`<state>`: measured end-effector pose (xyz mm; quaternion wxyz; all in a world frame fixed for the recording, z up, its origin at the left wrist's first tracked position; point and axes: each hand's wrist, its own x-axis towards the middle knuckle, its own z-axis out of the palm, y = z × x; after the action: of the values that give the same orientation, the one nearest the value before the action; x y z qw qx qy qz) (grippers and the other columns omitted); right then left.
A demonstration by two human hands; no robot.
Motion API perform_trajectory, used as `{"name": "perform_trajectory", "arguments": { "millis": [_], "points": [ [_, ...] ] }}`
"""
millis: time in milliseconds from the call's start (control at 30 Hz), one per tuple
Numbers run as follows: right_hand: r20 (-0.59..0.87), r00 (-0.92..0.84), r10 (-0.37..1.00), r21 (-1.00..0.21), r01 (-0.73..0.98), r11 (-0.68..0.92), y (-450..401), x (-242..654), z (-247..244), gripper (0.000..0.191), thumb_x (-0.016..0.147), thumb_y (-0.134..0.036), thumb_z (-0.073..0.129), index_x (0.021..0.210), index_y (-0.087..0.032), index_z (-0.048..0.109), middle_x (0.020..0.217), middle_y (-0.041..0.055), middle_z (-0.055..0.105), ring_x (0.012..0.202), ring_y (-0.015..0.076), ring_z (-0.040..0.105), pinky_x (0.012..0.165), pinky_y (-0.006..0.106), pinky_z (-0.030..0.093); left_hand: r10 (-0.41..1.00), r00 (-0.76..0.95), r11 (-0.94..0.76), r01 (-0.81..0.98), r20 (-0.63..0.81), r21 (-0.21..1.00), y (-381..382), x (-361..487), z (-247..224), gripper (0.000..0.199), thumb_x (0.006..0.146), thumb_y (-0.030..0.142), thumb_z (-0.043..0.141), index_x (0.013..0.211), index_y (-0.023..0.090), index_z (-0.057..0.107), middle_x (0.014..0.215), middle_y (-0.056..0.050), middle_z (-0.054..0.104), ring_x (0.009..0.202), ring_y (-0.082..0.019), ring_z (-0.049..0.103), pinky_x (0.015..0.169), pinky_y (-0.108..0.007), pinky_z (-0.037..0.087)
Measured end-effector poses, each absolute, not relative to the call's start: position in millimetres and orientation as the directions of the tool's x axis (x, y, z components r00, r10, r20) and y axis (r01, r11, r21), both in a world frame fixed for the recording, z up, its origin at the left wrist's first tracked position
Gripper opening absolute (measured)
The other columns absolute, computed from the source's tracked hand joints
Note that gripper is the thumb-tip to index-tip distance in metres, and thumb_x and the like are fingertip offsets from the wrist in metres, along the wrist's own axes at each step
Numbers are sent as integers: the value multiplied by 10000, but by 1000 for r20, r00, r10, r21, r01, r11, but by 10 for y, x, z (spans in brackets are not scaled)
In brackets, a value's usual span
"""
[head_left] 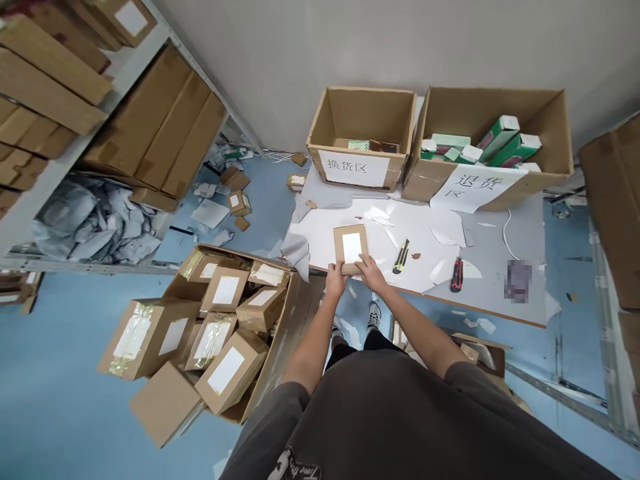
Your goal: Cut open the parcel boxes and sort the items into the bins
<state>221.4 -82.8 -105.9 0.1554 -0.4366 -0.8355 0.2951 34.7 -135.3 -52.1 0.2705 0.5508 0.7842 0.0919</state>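
A small flat cardboard box (341,239) with a blank white label lies at the front edge of the table. My left hand (337,280) grips its near left corner, and my right hand (370,272) grips its near right corner, fingers closed on the cardboard. To the right of the box rests a yellow and black utility knife (401,257). Farther right is a red and black utility knife (457,274). Paper scraps (379,215) are scattered behind the box.
Two open cartons with handwritten signs, a smaller carton (320,137) and a larger carton (545,130) holding green boxes, stand at the table's back. At left, a big carton (295,313) overflows with labelled parcels (225,290). A shelf (137,73) holds boxes and crumpled paper.
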Motion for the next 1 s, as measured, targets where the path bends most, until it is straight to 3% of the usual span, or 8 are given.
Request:
{"name": "perform_trajectory", "arguments": {
  "millis": [167,333,500,700,867,1000],
  "points": [
    [-65,-557,828,-648,655,389,-879,2400,-1049,739,826,23,585,1509,-242,679,1775,69,439,1602,299,418,1322,584,381,905,-180,347,838,-386,421,-1329,298,-510,627,925,223,798,1506,262,568,1480,-144,548,1260,-296,701,1065,-414,592],
    [-198,-427,882,-578,778,247,-844,2327,-779,730,847,-3,640,1538,-239,654,1813,81,364,1627,385,375,1227,614,476,916,-42,208,901,-400,380,-1056,50,-325,894,828,329,942,1612,276,515,1800,-201,279,1494,-402,562,1199,-507,519],
    [-218,-385,897,-539,814,218,-824,2256,-713,769,843,-16,651,1582,-222,606,1827,99,328,1611,406,392,1204,589,504,891,178,-3,922,-418,387,-798,-15,-350,925,831,283,932,1653,340,512,1862,-125,206,1674,-420,304,1277,-551,447],
    [-247,-274,930,-527,843,108,-832,2197,-707,779,868,-81,660,1630,-208,558,1828,119,318,1577,383,450,1234,568,483,830,370,-143,865,-418,481,-459,-87,-539,872,890,173,822,1684,302,487,1870,-125,183,1725,-447,109,1292,-584,417],
    [-264,-161,951,-521,853,0,-963,2076,-669,756,912,-148,659,1656,-195,528,1815,152,330,1493,330,567,1204,485,528,763,506,-215,785,-401,581,-201,-324,-606,900,830,195,865,1657,278,522,1848,-121,270,1715,-401,208,1309,-549,405],
    [-291,5,957,-440,887,-139,-1086,1934,-761,653,995,-232,662,1640,-244,556,1751,148,449,1465,334,596,1164,488,563,795,520,-265,761,-312,593,9,-410,-571,711,933,286,765,1618,238,582,1797,-127,378,1689,-370,287,1338,-537,366]
  ]
}}
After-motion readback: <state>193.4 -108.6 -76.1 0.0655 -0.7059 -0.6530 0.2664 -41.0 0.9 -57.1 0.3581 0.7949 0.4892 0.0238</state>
